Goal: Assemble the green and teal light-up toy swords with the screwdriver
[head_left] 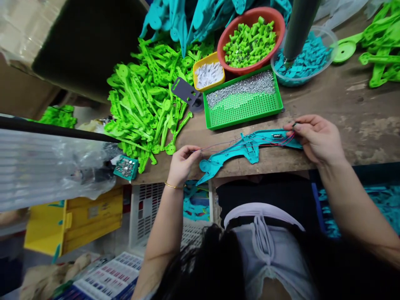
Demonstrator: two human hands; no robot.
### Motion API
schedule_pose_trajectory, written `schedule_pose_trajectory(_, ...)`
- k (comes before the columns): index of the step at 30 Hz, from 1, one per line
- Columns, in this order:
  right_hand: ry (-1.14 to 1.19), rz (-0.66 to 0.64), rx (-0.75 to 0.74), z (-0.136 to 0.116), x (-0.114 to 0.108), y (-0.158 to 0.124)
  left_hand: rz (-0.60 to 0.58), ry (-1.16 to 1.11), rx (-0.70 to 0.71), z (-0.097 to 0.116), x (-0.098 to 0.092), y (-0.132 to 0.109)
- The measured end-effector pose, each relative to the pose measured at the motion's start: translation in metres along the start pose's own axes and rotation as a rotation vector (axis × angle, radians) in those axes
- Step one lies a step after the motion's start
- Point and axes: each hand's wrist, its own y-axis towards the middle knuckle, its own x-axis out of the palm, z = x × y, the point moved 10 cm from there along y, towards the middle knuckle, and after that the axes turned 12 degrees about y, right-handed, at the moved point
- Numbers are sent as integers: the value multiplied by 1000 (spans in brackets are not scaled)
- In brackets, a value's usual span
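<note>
A long turquoise plastic shell [226,156] lies on the bench in front of me, its ribbed inner side up, with a small silvery part [277,136] seated near its right end. Thin red and purple wires [286,141] run along it. My left hand [184,162] pinches the wires' left end, just off the shell's left side. Over the shell's right end, my right hand [318,135] holds a small dark part between thumb and fingertips, where the wires meet; its exact kind is too small to tell.
Behind the shell sits a green perforated tray [243,110] of screws. Around it are a yellow tray [195,75] of white pieces, a red bowl [220,46] of green parts and a clear bowl [334,46] of turquoise pieces. Green plastic shells [143,100] are heaped left. A dark post [300,29] rises behind.
</note>
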Motion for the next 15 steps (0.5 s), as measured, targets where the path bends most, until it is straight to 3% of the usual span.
schedule_pose_trajectory(3,-108,6,-55,-7,-1,-2,25,-105,-2,1,-2,-2)
schedule_pose_trajectory(5,-322,25,-219,-29,5,-8,30,-171,2,7,-1,-3)
schedule_pose_trajectory(7,-600,41,-472,-57,26,-23,21,-212,2,14,3,-3)
schedule_pose_trajectory(9,-826,-56,-662,-65,66,-39,18,-226,2,20,7,-1)
schedule_pose_trajectory(12,-1068,-397,-676,-23,128,-47,34,-256,19,25,12,4)
schedule_pose_trajectory(15,-1321,-568,-603,32,154,-43,102,-346,80,35,10,5)
